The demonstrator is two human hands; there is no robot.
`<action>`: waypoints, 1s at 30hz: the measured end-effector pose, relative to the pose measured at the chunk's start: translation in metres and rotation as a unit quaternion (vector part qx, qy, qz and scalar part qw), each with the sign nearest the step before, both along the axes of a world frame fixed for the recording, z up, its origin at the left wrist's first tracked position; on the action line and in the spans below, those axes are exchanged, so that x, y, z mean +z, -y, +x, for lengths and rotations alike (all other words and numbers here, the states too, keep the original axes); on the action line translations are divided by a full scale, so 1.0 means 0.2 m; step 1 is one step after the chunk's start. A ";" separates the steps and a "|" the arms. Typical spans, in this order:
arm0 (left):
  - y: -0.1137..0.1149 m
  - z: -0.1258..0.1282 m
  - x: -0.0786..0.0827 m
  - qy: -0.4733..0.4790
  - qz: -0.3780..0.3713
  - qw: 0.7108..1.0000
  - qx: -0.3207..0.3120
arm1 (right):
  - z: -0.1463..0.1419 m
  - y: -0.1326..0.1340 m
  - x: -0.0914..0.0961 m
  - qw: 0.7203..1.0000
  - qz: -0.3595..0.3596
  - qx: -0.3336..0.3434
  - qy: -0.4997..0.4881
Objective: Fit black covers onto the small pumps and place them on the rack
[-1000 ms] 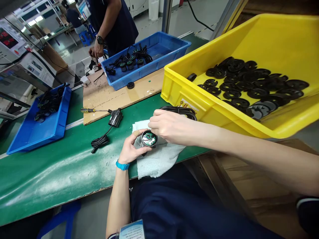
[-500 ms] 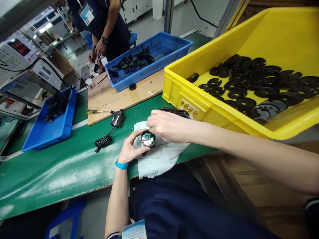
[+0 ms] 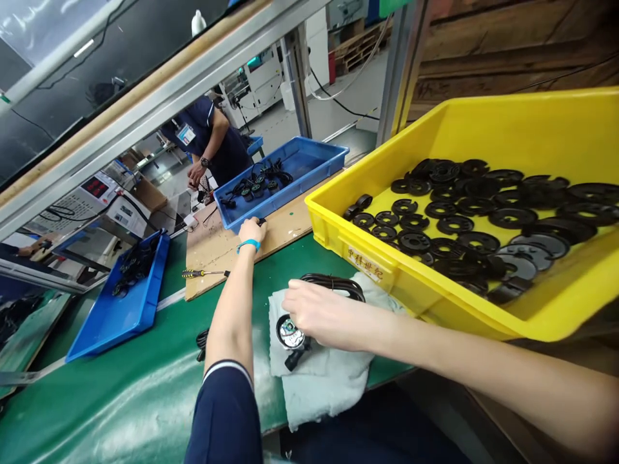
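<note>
My left hand (image 3: 252,232) reaches far forward onto the wooden board, its fingers closed on a small black ring (image 3: 262,222) by the blue tray's near corner. Close to my body, a round black housing (image 3: 290,332) with a green and white circuit board inside lies on a pale towel (image 3: 322,383). My right hand (image 3: 309,309) is closed in a pinch at the housing's upper right edge. Its fingertips are turned away, so what they hold is hidden. A coiled black cable (image 3: 333,281) lies just behind that hand.
At right, a yellow bin (image 3: 377,283) holds many black rings. A blue tray (image 3: 294,209) with cabled parts stands ahead, another blue tray (image 3: 109,328) at left. A screwdriver (image 3: 193,274) lies on the board (image 3: 207,283). Across the bench, a co-worker (image 3: 217,138) stands.
My left hand has let go of the round housing and moved forward to the black ring on the board. My right hand stays by the housing. The head view has shifted upward.
</note>
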State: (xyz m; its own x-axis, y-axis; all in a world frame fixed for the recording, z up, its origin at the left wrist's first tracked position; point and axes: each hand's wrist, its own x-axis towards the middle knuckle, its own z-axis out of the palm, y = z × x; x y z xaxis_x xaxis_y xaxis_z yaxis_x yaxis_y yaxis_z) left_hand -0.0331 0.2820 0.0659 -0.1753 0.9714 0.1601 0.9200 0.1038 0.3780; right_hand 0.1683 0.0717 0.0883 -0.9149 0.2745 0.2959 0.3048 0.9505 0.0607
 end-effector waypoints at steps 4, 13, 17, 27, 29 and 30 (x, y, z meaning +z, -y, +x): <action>-0.08 0.05 -0.09 -0.056 -0.012 0.997 0.044 | 0.00 0.00 -0.01 1.000 0.002 -0.001 -0.026; 0.27 -0.09 -0.06 -0.046 0.011 0.997 -0.053 | 0.03 -0.02 -0.04 0.999 -0.031 0.016 -0.008; 0.87 -0.23 -0.07 0.006 0.087 0.987 -0.135 | 0.02 -0.02 -0.08 0.999 -0.010 0.034 -0.031; 1.77 -0.41 -0.48 0.152 0.058 0.987 -0.010 | -0.01 -0.05 -0.10 0.998 -0.004 0.058 -0.039; 1.77 -0.42 -0.51 0.138 0.069 0.988 0.024 | -0.01 -0.05 -0.11 0.997 -0.001 0.058 -0.041; 1.76 -0.42 -0.51 0.122 0.075 0.989 0.037 | -0.01 -0.05 -0.11 0.997 0.001 0.058 -0.045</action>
